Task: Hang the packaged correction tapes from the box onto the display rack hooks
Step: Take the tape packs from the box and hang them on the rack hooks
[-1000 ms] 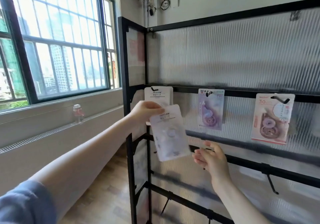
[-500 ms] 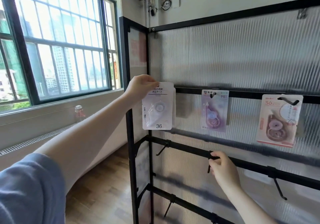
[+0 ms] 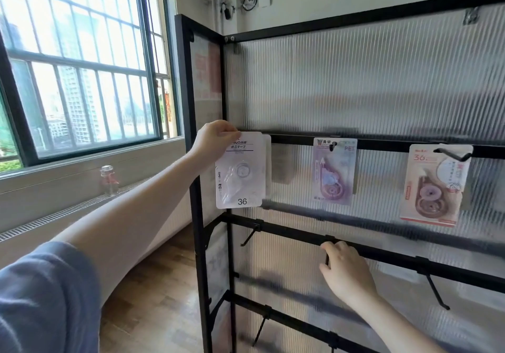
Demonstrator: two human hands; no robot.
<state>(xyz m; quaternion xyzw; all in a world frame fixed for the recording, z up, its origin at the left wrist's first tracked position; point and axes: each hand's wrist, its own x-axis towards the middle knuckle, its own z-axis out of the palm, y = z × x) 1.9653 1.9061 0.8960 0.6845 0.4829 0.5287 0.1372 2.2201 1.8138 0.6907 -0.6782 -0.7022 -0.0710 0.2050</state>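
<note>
A black display rack (image 3: 300,136) with ribbed translucent panels fills the right of the head view. My left hand (image 3: 216,139) pinches the top corner of a white correction tape pack (image 3: 240,172) marked 36, held flat against the upper bar at its left end, in front of another white pack. The hook there is hidden. A purple pack (image 3: 334,172) and a pink pack (image 3: 434,185) hang on hooks further right. My right hand (image 3: 344,270) grips a hook on the middle bar, fingers curled round it. The box is out of sight.
Bare black hooks (image 3: 250,235) stick out from the middle and lower bars. A barred window (image 3: 82,65) and a sill with a small glass bottle (image 3: 109,180) lie to the left. Wooden floor shows below.
My left hand lifted the white pack from mid-air up to the upper bar's left end and holds it there. My right hand moved onto the middle bar's hook.
</note>
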